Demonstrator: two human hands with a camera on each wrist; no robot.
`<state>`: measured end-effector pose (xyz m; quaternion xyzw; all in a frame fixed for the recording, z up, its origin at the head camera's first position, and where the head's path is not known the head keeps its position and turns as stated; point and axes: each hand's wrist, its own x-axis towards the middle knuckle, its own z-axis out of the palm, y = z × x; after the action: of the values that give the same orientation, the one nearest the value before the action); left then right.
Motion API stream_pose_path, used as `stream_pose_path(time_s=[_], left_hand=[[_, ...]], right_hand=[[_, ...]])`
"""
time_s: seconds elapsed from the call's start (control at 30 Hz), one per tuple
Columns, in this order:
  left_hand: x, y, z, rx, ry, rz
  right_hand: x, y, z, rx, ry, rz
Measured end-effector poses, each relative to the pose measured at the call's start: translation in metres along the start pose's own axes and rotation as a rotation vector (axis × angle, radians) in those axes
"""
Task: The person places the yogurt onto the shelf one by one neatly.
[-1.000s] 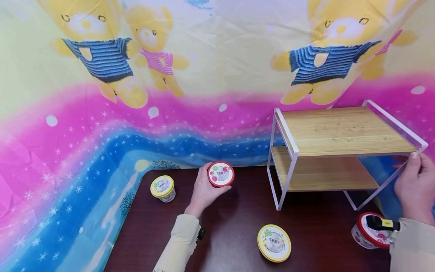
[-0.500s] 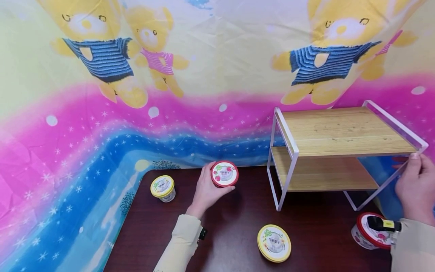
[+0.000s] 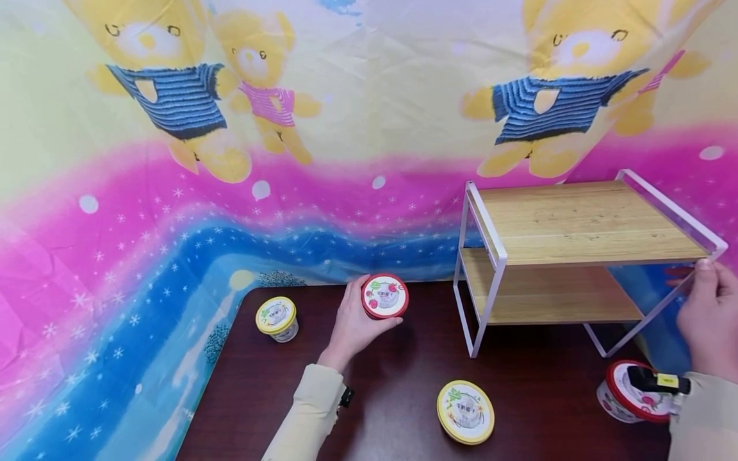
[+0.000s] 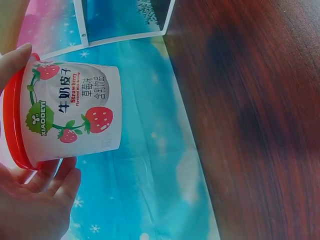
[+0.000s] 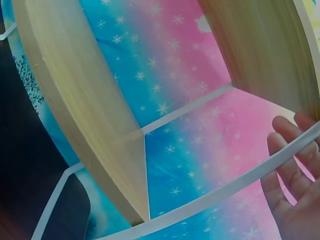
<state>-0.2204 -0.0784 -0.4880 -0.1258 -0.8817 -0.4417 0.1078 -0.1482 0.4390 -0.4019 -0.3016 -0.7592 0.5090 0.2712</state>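
Note:
My left hand (image 3: 354, 325) grips a strawberry milk cup (image 4: 75, 107) with a red lid, fingers and thumb round its rim. The cup is held up off the dark table, its printed side facing the left wrist camera. At the far right my right hand (image 3: 712, 314) holds the front upright of a two-tier shelf rack (image 3: 594, 224), near the top board's corner. Its thumb is in front, and fingers (image 5: 287, 160) reach behind the white bar. A yellow-lidded cup (image 3: 277, 318) stands left of my left hand.
Another yellow-lidded cup (image 3: 465, 412) is on the dark wooden table (image 3: 248, 397) near the front. A second red-lidded cup (image 3: 625, 390) stands under my right wrist, partly hidden by a wrist device. Behind the table hangs a cloth (image 3: 369, 128) printed with bears.
The strawberry cup has moved a little to the right with my left hand, and its lid appears slightly larger. My right hand keeps its place at the rack while its wrist shifts slightly right.

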Motion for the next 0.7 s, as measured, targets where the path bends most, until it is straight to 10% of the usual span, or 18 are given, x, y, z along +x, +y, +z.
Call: stream_pose_path(time_s=[0.7], left_hand=[[0.0, 0.016, -0.001, -0.015, -0.014, 0.02]], right_hand=[[0.001, 0.004, 0.0, 0.109, -0.01, 0.015]])
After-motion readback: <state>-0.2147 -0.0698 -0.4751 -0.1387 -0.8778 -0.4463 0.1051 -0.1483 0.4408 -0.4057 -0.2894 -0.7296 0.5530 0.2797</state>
